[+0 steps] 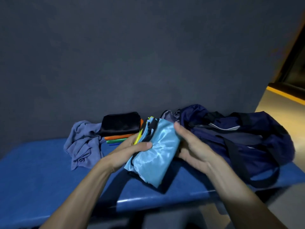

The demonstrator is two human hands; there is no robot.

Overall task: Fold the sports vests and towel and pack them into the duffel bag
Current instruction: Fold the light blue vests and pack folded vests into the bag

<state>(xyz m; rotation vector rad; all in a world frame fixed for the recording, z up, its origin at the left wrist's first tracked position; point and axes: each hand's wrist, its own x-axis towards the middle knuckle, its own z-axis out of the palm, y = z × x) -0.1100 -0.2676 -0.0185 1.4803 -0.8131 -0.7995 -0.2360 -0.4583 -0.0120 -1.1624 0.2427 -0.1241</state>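
Note:
A stack of folded sports vests (155, 152) with a shiny light-blue one on top is held above the blue bench (41, 176). My left hand (130, 151) grips the stack's left edge, thumb across the top. My right hand (189, 146) holds its right side, fingers curled underneath. Just to the right lies the navy duffel bag (244, 141), slumped and open at the top. A second pile of folded vests (120, 129), black over orange, green and blue, stands against the wall. The crumpled grey-blue towel (84, 146) lies left of that pile.
A dark grey wall (132, 55) rises directly behind the bench. The bench's front edge (156, 200) runs below my forearms. Beige floor (280, 104) with a yellow strip shows at the far right.

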